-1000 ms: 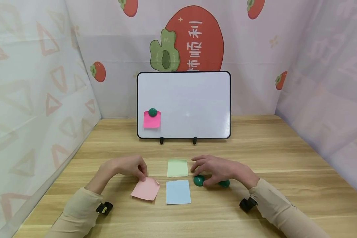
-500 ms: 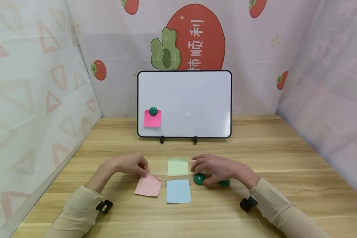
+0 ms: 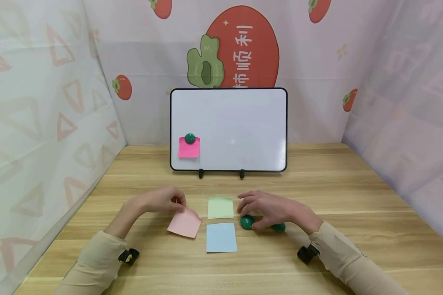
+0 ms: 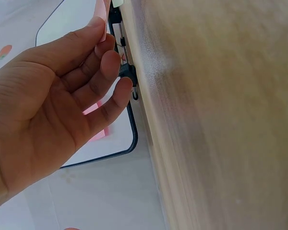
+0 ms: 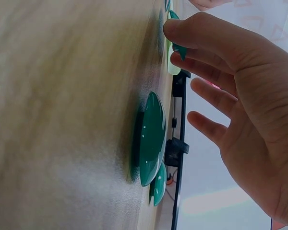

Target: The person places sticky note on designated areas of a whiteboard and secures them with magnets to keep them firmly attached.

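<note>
My left hand (image 3: 166,200) pinches the top edge of a light pink sticky note (image 3: 184,223) between thumb and fingers. In the left wrist view, the thumb presses that note (image 4: 102,12) and the other fingers curl loosely. The note is tilted off the wooden table. To the right, my right hand (image 3: 267,209) holds a round green magnet (image 3: 247,222) between thumb and fingertips, low at the table. Two more green magnets show in the right wrist view, a near magnet (image 5: 153,139) and a farther magnet (image 5: 160,184); in the head view the hand partly covers them.
A green sticky note (image 3: 220,207) and a blue sticky note (image 3: 221,237) lie flat between the hands. Behind them stands a whiteboard (image 3: 236,127) on black feet. A hot-pink note (image 3: 189,150) hangs at its lower left under a green magnet (image 3: 190,138).
My left hand has moved slightly right and away from me, and the light pink note has come with it, turning a little. The right hand has stayed in place at the green magnet.
</note>
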Available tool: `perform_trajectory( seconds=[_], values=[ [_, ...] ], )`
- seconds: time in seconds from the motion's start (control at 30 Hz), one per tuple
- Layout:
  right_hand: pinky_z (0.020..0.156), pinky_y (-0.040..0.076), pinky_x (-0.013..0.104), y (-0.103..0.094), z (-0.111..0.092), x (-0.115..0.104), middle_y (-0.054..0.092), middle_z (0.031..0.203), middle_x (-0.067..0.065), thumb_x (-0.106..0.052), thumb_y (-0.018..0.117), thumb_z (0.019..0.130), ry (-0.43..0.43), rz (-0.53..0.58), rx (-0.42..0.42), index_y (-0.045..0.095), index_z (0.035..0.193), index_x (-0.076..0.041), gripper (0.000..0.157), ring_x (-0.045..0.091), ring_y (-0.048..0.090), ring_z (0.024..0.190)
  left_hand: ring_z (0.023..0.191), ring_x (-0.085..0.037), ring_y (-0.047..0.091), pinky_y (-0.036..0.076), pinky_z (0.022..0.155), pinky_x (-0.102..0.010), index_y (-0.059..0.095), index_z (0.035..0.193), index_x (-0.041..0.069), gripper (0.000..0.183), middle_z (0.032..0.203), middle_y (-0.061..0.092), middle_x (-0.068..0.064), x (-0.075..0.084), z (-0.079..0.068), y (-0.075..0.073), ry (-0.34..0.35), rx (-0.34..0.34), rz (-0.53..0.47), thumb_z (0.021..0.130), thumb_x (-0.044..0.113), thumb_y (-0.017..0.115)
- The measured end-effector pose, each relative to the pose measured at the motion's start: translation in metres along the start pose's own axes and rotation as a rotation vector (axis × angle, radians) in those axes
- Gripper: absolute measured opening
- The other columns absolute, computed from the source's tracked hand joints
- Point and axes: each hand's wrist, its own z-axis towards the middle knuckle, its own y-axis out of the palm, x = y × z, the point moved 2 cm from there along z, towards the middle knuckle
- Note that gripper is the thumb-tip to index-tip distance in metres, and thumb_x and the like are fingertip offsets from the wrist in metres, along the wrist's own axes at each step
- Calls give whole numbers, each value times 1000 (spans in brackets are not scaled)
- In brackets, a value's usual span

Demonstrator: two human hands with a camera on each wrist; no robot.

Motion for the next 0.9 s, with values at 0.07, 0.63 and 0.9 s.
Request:
perform_trajectory(
  seconds=[0.07, 0.63, 0.9],
  values=[
    [113, 36, 52, 0, 0, 0, 62, 133, -3, -24, 75, 87, -2, -1, 1, 71, 120, -18, 34, 32, 40, 143, 75, -8, 53, 46, 67, -22, 69, 87, 16, 7, 81, 64, 6, 0, 0, -1, -6, 4, -1, 94, 15, 68],
    [110, 39, 53, -2, 1, -2, 65, 129, -2, -24, 75, 86, -14, -11, 32, 72, 118, -16, 34, 31, 43, 141, 76, -9, 56, 50, 68, -25, 71, 88, 16, 8, 83, 66, 6, 0, 0, -9, 31, 156, -5, 95, 15, 67],
    [111, 39, 53, -3, 2, -3, 65, 129, -3, -24, 75, 86, -15, -21, 35, 71, 119, -16, 34, 30, 43, 140, 78, -12, 57, 50, 70, -27, 72, 89, 16, 8, 85, 68, 6, -1, 3, -10, -12, 221, -11, 95, 13, 66]
  ],
)
